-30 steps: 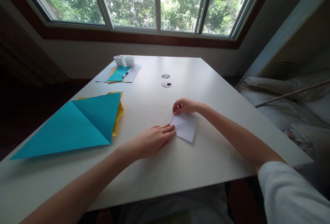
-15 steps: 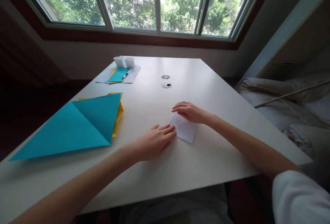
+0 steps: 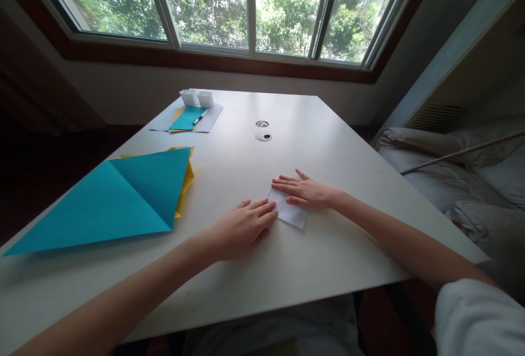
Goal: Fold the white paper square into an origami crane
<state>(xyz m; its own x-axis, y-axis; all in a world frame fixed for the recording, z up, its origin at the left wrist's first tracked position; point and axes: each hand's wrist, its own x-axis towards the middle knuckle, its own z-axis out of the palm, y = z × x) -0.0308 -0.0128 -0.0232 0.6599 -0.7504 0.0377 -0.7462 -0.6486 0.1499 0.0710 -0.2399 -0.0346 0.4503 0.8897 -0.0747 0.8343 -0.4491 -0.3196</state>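
Observation:
A small folded white paper point(image 3: 289, 214) lies on the white table point(image 3: 311, 257) in front of me. My right hand point(image 3: 305, 190) lies flat on its upper part, fingers stretched out and pointing left. My left hand point(image 3: 241, 225) rests flat on the table, fingers extended, with its fingertips touching the paper's left edge. Most of the paper is hidden under the right hand.
A large folded blue sheet point(image 3: 110, 200) lies over a yellow sheet point(image 3: 186, 178) at the left. Far back left are two small white boxes point(image 3: 197, 97), a pen point(image 3: 199, 118) and more paper point(image 3: 184, 118). Two round table openings point(image 3: 263, 135) sit mid-table. Bedding point(image 3: 443, 170) lies to the right.
My right hand went from pinching the paper's upper corner to lying flat on the paper, folding the flap down. The left hand stayed nearly still.

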